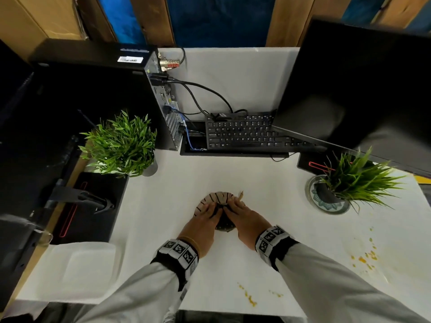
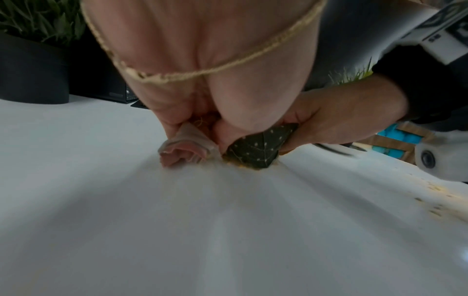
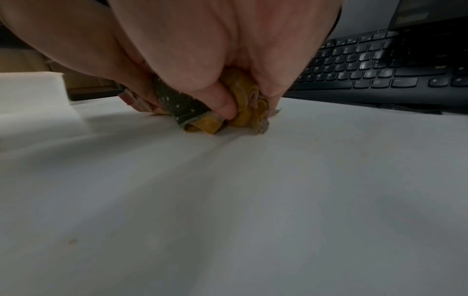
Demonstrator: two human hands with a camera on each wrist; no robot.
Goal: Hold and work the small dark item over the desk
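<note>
Both grips clenched: left hand (image 1: 202, 221) and right hand (image 1: 245, 220) bunching patterned cloth (image 2: 255, 150) on tabletop (image 1: 233, 271); orange stains (image 1: 363, 259) still unwiped.

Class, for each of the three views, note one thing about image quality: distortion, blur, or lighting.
Head view: wide-angle bending curves the monitor and desk edges; hands sharp. Left wrist view: left hand looms close and soft, while the dotted dark cloth stays fairly crisp. Right wrist view: dim, right hand blurred, glare on the keyboard keys.
</note>
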